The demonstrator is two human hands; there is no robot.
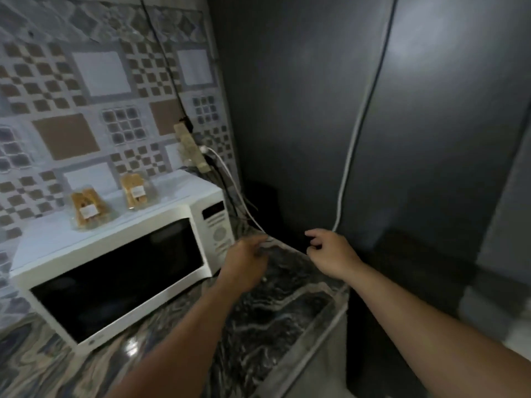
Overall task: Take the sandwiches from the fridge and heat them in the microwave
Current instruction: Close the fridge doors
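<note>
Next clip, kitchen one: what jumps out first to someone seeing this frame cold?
The white microwave on the marbled counter at left, door closed, with two clear packs of sandwiches lying on its top. Both bare hands reach forward over the counter's far corner, the left hand beside the microwave's control panel, the right hand near the tall dark fridge, whose doors fill the right side; neither holds anything.

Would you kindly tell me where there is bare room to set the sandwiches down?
Free: the marbled dark countertop between the white microwave and the dark grey fridge. Crowded: the microwave top holds two clear bread packets, and cables fill the back corner.
</note>
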